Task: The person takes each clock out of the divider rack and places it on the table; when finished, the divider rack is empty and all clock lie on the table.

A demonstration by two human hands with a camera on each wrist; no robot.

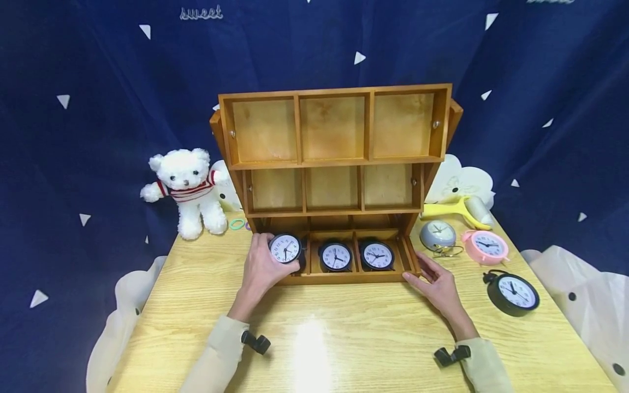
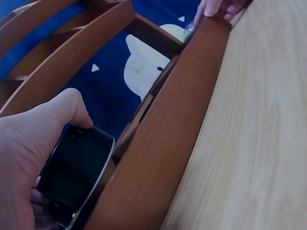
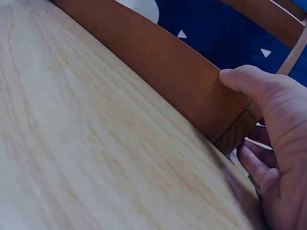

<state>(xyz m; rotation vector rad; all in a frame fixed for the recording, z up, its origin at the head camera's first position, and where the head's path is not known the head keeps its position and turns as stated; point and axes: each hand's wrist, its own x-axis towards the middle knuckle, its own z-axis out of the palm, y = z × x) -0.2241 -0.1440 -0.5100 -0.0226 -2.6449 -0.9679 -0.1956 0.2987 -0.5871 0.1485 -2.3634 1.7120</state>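
Note:
My left hand (image 1: 261, 266) grips a black round alarm clock (image 1: 285, 249) by its rim, at the left compartment of the bottom tier of a tiered wooden rack (image 1: 334, 279). In the left wrist view the clock's dark casing (image 2: 76, 165) sits between thumb and fingers, close behind the front board (image 2: 165, 129). Two more black clocks stand in that tier, one in the middle compartment (image 1: 336, 256) and one in the right (image 1: 377, 255). With the thumb on the front board and fingers round the side, my right hand (image 1: 439, 289) holds the rack's right front corner (image 3: 235, 127).
Right of the rack lie a grey clock (image 1: 438, 235), a pink alarm clock (image 1: 485, 246), another black alarm clock (image 1: 512, 293) and a yellow Y-shaped tool (image 1: 454, 208). A white teddy bear (image 1: 184, 191) sits at the left back, near a green ring (image 1: 237, 224).

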